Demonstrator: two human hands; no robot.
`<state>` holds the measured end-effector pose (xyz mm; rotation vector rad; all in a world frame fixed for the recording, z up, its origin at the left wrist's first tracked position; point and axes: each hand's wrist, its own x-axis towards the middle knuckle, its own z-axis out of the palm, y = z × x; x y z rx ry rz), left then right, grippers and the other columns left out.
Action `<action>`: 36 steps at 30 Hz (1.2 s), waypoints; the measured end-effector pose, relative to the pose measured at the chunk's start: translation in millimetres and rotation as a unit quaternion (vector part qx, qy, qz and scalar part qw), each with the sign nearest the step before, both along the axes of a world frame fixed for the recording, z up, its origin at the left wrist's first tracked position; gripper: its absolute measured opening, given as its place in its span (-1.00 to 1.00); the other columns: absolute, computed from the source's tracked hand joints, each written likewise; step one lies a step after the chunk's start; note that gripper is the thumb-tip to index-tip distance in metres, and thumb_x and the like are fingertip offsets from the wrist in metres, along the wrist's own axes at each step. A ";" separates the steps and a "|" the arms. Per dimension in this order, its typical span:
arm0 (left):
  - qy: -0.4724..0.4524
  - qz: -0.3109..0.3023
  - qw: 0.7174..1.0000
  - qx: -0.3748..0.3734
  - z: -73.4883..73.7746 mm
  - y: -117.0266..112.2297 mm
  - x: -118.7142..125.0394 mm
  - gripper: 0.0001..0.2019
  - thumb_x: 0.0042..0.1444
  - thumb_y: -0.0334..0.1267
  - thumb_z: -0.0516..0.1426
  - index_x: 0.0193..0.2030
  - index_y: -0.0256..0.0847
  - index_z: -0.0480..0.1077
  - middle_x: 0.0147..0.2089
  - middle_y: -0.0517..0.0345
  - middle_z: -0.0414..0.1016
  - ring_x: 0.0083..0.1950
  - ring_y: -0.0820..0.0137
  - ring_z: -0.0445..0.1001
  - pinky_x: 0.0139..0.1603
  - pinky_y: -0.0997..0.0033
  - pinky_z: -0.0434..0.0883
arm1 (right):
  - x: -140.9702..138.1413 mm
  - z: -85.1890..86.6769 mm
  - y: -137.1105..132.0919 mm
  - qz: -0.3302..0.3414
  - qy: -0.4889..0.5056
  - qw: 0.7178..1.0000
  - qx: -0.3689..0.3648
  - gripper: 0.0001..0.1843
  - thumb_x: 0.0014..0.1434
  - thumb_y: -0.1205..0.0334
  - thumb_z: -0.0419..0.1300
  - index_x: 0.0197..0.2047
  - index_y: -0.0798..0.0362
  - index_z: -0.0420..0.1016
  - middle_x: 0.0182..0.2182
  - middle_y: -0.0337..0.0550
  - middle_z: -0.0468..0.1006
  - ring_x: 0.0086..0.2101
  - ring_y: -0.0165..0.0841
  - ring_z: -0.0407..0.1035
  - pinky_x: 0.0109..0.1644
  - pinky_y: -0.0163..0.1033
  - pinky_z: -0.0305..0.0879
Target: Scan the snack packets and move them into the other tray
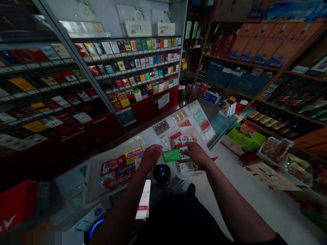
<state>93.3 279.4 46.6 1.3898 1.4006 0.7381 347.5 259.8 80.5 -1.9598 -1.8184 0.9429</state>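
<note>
A green snack packet (171,155) with white and dark print is stretched level between my hands, above a white plastic bin (187,176). My right hand (196,152) grips the packet's right end between thumb and fingers. At its left end my left hand (152,156) is closed, the fingertips pinched at the packet's corner. Under the packet, the bin holds several small red, white and pink snack packs (187,138). Just below my left hand stands a round black object (161,174), and a lit phone screen (144,200) lies nearer to me.
Another pale bin (89,180) at left contains red, yellow and purple packs (134,155). Both bins stand by a glass counter (143,131). Cigarette shelves (138,51) rise behind it. On the right are bottle shelves (276,119), a green carton (245,137) and snack tubs (297,168).
</note>
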 end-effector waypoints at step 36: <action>-0.036 0.111 0.991 0.059 4.4 -3.9 -68.5 -0.62 0.03 -0.10 0.20 -0.06 -0.27 0.51 -0.21 0.03 0.62 -0.23 0.33 0.56 -0.22 0.37 0.47 | -72.9 -25.9 17.0 -0.039 0.151 0.987 0.031 -0.80 0.11 0.27 0.24 -0.17 0.06 0.59 -0.33 -0.21 0.63 -0.34 -0.38 0.47 -0.26 -0.33 0.31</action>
